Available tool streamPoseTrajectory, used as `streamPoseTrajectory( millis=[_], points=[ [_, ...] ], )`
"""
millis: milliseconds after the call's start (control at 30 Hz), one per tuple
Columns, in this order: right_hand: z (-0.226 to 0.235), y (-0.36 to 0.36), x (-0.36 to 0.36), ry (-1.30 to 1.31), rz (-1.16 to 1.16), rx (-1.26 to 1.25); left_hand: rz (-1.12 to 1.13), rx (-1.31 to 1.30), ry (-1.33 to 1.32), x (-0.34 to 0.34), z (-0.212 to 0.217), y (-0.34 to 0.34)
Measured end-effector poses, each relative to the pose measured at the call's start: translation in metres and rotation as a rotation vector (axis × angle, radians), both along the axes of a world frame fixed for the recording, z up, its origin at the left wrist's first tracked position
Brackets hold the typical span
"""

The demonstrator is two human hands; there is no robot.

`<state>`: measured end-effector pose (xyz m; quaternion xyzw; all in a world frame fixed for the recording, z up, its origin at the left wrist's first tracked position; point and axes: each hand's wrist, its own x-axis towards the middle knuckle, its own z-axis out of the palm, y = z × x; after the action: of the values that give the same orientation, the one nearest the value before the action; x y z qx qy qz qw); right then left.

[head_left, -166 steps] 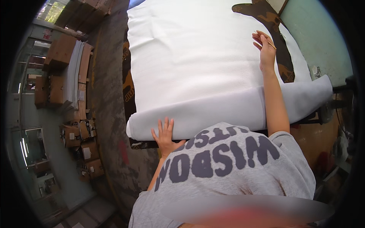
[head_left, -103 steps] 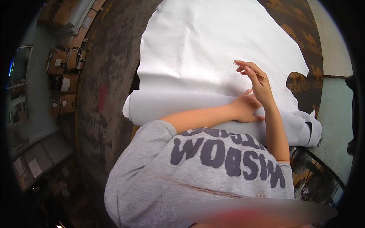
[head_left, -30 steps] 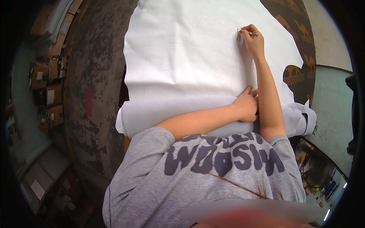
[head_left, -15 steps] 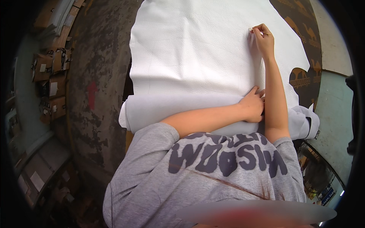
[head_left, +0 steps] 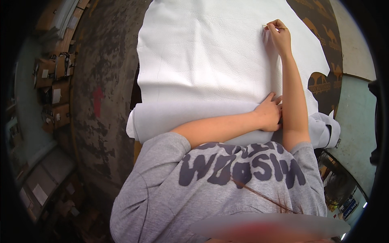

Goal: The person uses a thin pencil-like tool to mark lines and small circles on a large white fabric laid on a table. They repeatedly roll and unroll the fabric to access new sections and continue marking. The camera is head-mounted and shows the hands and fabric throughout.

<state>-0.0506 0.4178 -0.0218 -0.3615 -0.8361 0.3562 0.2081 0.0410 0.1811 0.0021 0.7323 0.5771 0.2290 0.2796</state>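
A large sheet of white, grained leather (head_left: 210, 48) lies spread before me, its near part curled into a thick roll (head_left: 194, 115) against my body. My right hand (head_left: 279, 34) is at the far right of the sheet, fingers pinched round a thin, yellowish pen-like stick (head_left: 283, 28). The stick's tip points left, close to the leather; whether it touches I cannot tell. My left forearm crosses the roll, and my left hand (head_left: 268, 114) rests on it at the right with fingers spread, some partly hidden beside my right forearm.
Dark patterned covering (head_left: 334, 77) shows past the sheet's right edge. At the roll's right end sits a bunched white fold (head_left: 322, 129). A worn, dark floor with a red arrow (head_left: 97, 102) stretches along the left, and cardboard boxes (head_left: 60, 91) are stacked beyond it.
My right hand, with the stick, has shifted slightly farther away and a little to the left over the leather. My left hand has stayed where it was.
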Motion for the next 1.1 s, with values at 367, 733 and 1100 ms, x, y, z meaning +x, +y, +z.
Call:
streamPoseTrajectory(
  millis=[367,733,1100],
  points=[
    [0.019,-0.027,-0.005,-0.028,-0.021,-0.069,-0.001,-0.022,-0.002,-0.004,0.006,-0.001],
    [0.055,-0.183,-0.01,-0.187,0.728,-0.472,0.01,0.182,-0.213,0.01,-0.025,0.003],
    [0.044,-0.11,0.075,0.089,0.282,-0.621,0.032,0.041,0.038,-0.009,0.012,-0.01]
  ],
)
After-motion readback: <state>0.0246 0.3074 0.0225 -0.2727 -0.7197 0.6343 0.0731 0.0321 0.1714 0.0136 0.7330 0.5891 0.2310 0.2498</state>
